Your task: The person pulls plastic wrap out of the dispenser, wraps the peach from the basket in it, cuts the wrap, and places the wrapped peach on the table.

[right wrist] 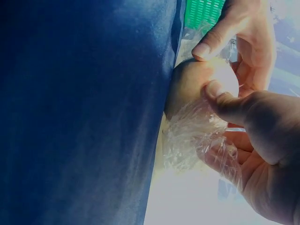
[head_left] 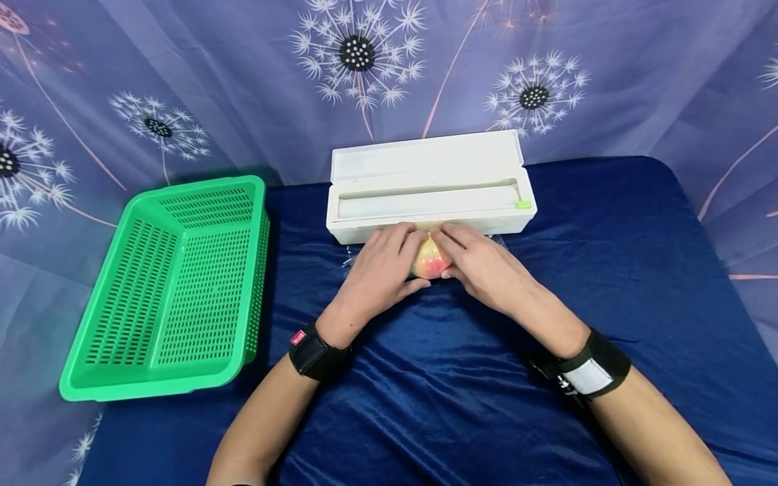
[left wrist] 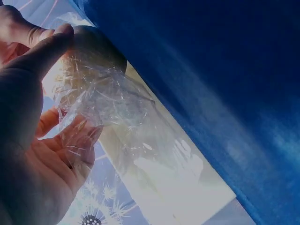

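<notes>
A round red-and-yellow fruit lies between my two hands, right in front of the white box. Clear cling film is bunched around its sides, crinkled and loose. My left hand holds the fruit from the left, its thumb at the near side and fingers over the far side. From the right, my right hand grips it with the thumb pressed on the skin and the fingers curled into the film. In the left wrist view a loose sheet of film trails off the fruit across the box front.
The white cling film box stands at the back of the blue cloth, lid raised. Inside lies a film roll, with a lime green piece at the right end. A green plastic basket stands at left.
</notes>
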The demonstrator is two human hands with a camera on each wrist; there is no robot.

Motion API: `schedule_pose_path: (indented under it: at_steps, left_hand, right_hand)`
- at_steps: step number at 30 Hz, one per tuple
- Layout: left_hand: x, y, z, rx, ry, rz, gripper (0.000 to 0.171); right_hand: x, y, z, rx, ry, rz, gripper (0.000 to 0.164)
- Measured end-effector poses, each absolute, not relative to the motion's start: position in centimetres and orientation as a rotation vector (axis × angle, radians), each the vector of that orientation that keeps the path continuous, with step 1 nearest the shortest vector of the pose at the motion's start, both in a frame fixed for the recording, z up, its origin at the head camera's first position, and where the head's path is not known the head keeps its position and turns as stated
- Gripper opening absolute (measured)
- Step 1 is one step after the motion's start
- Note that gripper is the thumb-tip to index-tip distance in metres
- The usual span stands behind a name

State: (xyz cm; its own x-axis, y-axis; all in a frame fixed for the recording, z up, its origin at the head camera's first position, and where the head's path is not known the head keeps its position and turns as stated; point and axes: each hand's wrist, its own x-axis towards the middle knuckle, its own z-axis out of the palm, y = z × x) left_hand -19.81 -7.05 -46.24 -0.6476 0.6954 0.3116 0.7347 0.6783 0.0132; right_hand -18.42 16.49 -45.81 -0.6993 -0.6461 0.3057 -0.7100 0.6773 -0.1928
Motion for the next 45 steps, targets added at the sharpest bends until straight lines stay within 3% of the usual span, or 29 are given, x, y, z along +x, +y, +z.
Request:
schedule_pose_path:
  at_steps: [36, 45]
  left_hand:
    - [-20.9, -8.2, -46.2, -1.173, -2.691, -0.522, 0.075]
    - [-20.9, -8.4, -46.2, -1.152, -2.705, -0.59, 0.075]
  right_hand:
    - [-18.4, 16.5, -45.5, 0.987, -2.65, 0.722, 0.059]
    - [-18.1, 16.3, -45.5, 0.975, -2.642, 0.649, 0.067]
